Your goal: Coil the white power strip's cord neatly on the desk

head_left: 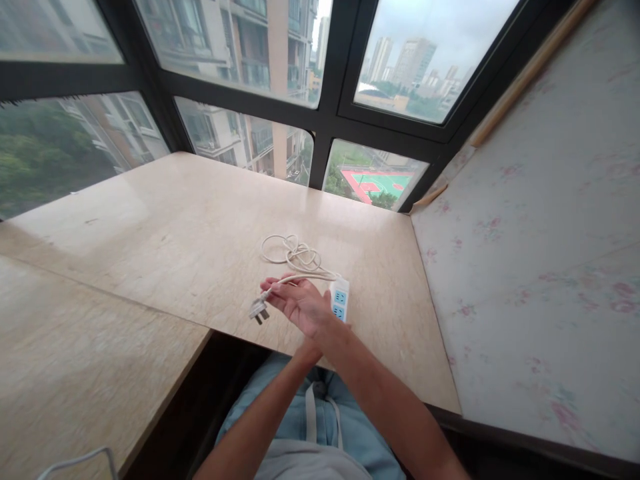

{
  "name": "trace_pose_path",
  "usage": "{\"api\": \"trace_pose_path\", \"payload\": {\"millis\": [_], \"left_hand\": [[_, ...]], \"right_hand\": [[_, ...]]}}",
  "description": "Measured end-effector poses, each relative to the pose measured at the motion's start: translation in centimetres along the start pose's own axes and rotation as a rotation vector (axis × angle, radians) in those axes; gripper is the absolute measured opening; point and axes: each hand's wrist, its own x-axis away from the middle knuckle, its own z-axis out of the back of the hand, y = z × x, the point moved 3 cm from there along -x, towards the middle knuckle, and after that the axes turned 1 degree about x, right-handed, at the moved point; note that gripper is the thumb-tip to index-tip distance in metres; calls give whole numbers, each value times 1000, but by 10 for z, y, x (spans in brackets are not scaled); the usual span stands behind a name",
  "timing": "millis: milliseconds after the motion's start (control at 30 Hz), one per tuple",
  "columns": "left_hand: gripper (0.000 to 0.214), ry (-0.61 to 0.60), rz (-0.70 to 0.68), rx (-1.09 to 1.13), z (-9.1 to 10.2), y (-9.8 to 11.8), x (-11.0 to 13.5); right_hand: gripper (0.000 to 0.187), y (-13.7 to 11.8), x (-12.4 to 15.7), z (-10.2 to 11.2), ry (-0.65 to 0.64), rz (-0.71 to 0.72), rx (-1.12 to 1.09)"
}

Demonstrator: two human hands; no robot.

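Note:
My forearms cross, the right one lying over the left. My right hand [299, 305] reaches to the left, palm up. Its thumb and fingers close on the white cord just behind a plug [259, 311], whose metal pins point down toward the front. My left hand [327, 297] is mostly hidden beneath the right wrist; bits of its fingers show on both sides of a white power strip [341, 298] with blue socket faces. From the strip's far end runs the cord [301, 250], lying in loose tangled loops on the stone-look countertop [380, 267].
Dark-framed windows [320, 120] border the counter's far side. A flowered wall [525, 267] rises at the right. Lower on the left is another counter section [75, 347], with a grey-white cable [80, 460] at its near edge. A dark gap separates it from my legs.

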Motion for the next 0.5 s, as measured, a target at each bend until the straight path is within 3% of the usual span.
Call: {"api": "trace_pose_path", "payload": {"millis": [100,200,367,500], "left_hand": [[84,-36,109,-38,-1,6,-4],[97,-47,148,-80,0,15,-5],[90,-79,175,-70,5,30,-1],[80,-47,195,-194,0,26,-3]], "right_hand": [[38,27,1,-14,9,-78,-25],[38,43,-1,-14,32,-138,-27],[36,50,-14,17,152,-107,28],[40,42,-13,41,277,-25,14]]}}
